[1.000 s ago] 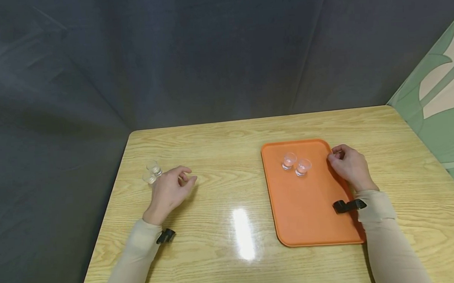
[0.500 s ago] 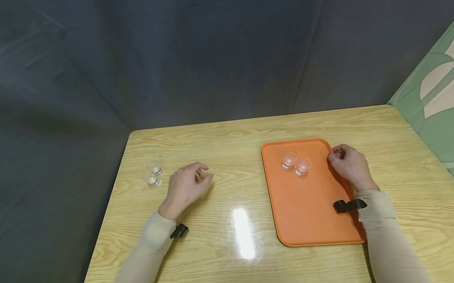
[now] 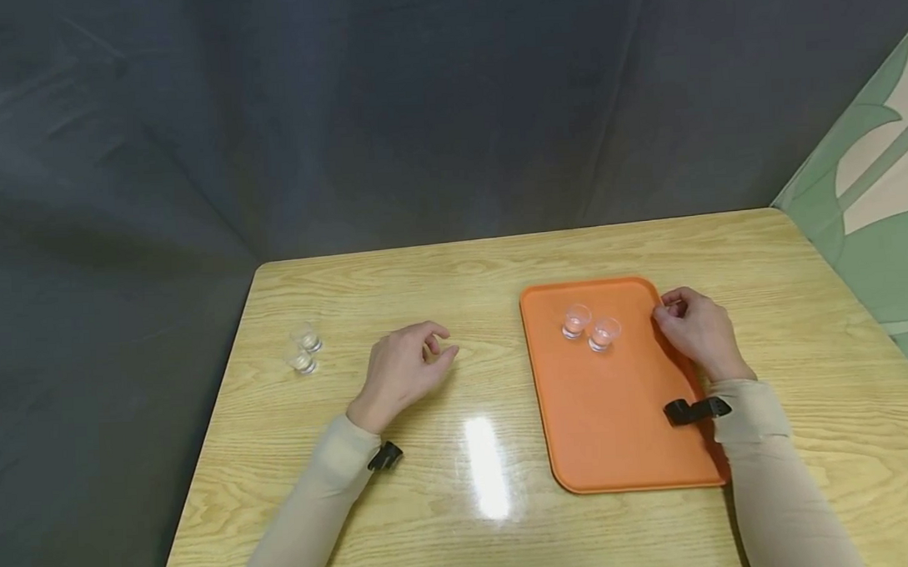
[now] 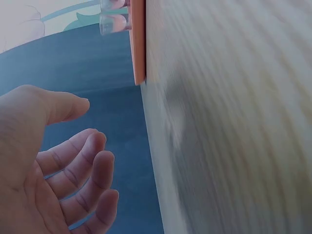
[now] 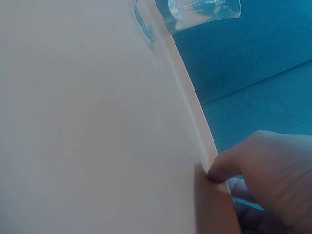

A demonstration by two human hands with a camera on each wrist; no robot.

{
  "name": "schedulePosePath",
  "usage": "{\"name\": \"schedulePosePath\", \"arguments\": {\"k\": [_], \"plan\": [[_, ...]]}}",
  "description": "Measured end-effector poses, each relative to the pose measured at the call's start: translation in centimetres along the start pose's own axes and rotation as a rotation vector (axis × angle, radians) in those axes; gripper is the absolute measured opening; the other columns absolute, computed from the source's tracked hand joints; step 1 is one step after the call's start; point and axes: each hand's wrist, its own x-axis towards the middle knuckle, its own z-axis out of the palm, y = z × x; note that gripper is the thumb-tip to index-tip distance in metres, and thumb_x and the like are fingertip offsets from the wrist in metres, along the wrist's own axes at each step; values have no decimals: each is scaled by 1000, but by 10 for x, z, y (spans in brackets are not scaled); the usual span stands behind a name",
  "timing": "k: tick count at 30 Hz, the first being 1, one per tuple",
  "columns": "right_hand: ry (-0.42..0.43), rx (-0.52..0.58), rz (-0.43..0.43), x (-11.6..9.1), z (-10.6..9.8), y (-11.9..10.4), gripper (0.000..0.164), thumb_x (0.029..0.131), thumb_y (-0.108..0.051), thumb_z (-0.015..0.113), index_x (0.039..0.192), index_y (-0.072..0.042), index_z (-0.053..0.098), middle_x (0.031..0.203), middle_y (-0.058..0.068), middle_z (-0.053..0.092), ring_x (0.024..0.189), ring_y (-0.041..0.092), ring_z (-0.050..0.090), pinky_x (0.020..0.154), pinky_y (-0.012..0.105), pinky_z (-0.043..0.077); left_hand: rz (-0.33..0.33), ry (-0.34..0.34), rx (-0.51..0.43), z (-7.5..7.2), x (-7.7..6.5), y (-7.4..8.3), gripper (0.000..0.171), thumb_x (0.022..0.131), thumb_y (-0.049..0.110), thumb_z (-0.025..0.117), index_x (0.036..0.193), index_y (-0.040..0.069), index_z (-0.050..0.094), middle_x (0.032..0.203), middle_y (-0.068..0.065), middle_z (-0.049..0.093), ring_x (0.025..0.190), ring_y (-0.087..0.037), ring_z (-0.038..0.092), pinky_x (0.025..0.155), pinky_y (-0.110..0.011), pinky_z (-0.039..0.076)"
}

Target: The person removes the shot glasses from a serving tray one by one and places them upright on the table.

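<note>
The right hand (image 3: 699, 335) is pinching the orange tray (image 3: 617, 428) by its edge at the tray's one o'clock, while two clear glasses (image 3: 604, 335) are standing near its eleven o'clock, just beside each other. The left hand (image 3: 406, 367) is hovering over the worktop (image 3: 454, 275) with thumb apart and fingers loosely bent, the tray lying at its three o'clock and another pair of clear glasses (image 3: 303, 361) standing at its nine o'clock.

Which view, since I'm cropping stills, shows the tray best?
The head view: nearly the whole orange tray shows. The left wrist view catches only its edge; the right wrist view, part of its surface and rim.
</note>
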Motion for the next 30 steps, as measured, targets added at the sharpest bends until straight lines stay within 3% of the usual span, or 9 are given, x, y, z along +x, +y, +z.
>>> {"name": "schedulePosePath", "arguments": {"k": [18, 30], "plan": [[3, -3, -14, 1, 1, -3, 43, 105, -30, 54, 127, 6, 63, 97, 19, 63, 82, 30, 58, 64, 32, 43, 49, -81, -15, 23, 21, 41, 30, 101, 41, 71, 118, 18, 78, 94, 8, 76, 71, -5, 65, 63, -27, 50], [-1, -5, 1, -1, 0, -1, 45, 106, -31, 53, 128, 7, 61, 101, 23, 64, 86, 35, 60, 65, 31, 44, 114, -77, -72, 40, 41, 67, 29, 100, 38, 73, 119, 17, 78, 98, 6, 76, 72, -5, 65, 61, -24, 47]]}}
